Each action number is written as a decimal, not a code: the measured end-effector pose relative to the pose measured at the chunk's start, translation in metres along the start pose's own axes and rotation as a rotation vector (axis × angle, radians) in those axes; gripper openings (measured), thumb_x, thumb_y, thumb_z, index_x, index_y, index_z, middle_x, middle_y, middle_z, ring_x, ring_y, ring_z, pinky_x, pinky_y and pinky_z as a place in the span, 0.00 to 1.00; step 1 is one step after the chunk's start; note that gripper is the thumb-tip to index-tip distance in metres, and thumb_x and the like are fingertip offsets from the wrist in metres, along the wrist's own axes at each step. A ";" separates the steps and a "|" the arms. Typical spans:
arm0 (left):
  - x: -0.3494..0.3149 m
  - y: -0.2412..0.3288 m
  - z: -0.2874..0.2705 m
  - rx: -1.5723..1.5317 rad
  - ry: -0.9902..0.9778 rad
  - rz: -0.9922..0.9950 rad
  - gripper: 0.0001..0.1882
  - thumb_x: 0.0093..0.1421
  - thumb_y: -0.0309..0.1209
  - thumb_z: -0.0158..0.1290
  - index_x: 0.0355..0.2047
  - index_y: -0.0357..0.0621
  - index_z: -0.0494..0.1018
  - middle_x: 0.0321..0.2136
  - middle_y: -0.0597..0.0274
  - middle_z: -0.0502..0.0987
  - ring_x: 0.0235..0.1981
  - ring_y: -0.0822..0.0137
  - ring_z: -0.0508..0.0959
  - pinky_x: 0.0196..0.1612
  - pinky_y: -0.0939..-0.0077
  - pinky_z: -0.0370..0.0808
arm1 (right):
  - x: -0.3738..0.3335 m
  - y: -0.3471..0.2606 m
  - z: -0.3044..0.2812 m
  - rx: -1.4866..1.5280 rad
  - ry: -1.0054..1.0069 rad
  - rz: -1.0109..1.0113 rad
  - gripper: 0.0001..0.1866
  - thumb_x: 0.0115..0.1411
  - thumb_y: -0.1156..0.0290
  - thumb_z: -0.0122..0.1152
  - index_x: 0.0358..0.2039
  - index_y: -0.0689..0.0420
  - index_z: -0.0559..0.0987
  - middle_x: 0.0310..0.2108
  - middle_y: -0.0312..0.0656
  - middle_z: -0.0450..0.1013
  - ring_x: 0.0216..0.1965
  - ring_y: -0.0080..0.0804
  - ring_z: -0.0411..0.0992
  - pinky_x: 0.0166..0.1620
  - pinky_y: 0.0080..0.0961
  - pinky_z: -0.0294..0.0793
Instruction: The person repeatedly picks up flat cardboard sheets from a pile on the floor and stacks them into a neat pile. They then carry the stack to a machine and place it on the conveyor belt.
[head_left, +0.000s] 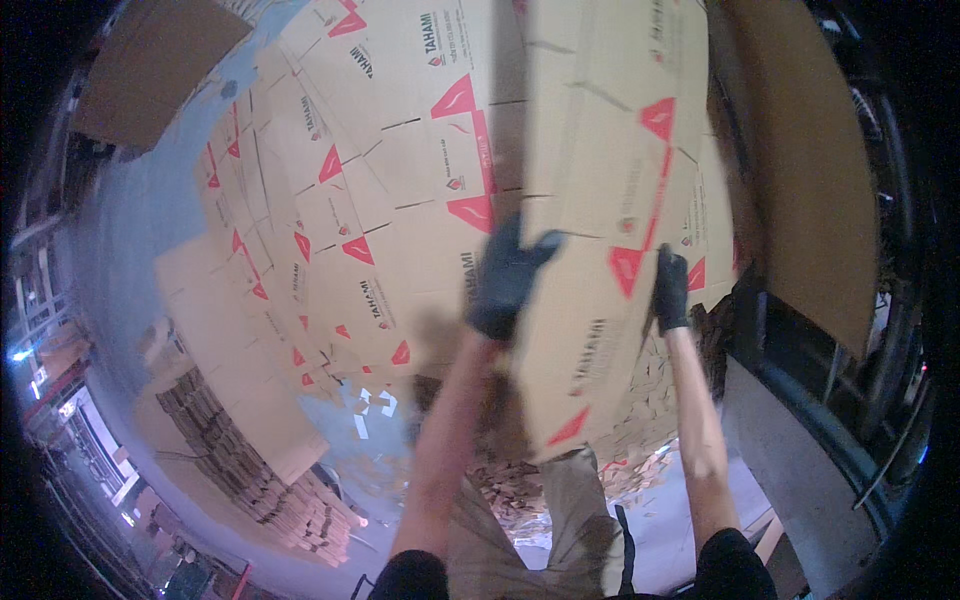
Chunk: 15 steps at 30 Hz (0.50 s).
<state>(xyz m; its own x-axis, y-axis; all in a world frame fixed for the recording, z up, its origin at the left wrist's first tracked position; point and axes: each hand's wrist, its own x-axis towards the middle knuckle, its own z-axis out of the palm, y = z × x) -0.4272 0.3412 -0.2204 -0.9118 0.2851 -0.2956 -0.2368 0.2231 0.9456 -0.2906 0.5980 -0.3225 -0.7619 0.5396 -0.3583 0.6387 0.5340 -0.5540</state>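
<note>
A long flat cardboard box blank [575, 310] with red printed marks stretches away from me, raised over other blanks. My left hand [505, 280], in a dark glove, grips its left edge with the thumb over the top face. On the opposite edge my right hand [672, 288], gloved as well, is closed around the board. The undersides of both grips are hidden. Beneath and to the left lie many similar printed cardboard sheets [420, 160], overlapping in a spread-out layer.
A neat stack of cardboard [245, 455] stands at the lower left, beside a plain sheet [235, 350]. Cardboard scraps [640, 410] litter the floor near my legs. Along the right runs a machine frame [810, 400] with a tall brown board [810, 180]. Another brown board [160, 70] is at upper left.
</note>
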 end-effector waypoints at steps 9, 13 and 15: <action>0.027 -0.206 -0.156 0.021 0.201 -0.414 0.46 0.50 0.40 0.57 0.60 0.33 0.44 0.61 0.50 0.50 0.62 0.61 0.49 0.62 0.71 0.47 | -0.045 -0.108 0.155 0.078 0.275 0.175 0.37 0.43 0.53 0.67 0.47 0.66 0.67 0.46 0.56 0.66 0.48 0.47 0.64 0.51 0.34 0.62; -0.002 -0.158 -0.141 -0.072 0.264 -0.261 0.38 0.52 0.36 0.56 0.58 0.35 0.51 0.53 0.52 0.63 0.53 0.60 0.63 0.56 0.70 0.58 | -0.060 -0.124 0.128 0.319 0.077 0.175 0.42 0.39 0.51 0.69 0.48 0.67 0.67 0.45 0.58 0.67 0.49 0.49 0.64 0.52 0.38 0.61; -0.023 -0.125 -0.128 0.292 0.284 -0.064 0.34 0.52 0.35 0.56 0.56 0.37 0.55 0.51 0.53 0.64 0.52 0.61 0.64 0.55 0.70 0.59 | -0.066 -0.127 0.107 0.400 0.099 0.173 0.40 0.40 0.53 0.69 0.48 0.68 0.68 0.44 0.58 0.67 0.47 0.49 0.66 0.50 0.37 0.63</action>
<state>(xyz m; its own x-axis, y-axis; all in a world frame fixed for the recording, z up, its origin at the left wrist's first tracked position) -0.4199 0.1876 -0.3145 -0.9644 0.0022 -0.2645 -0.2281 0.4990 0.8360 -0.3331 0.4253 -0.3089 -0.6209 0.6692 -0.4082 0.6492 0.1471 -0.7463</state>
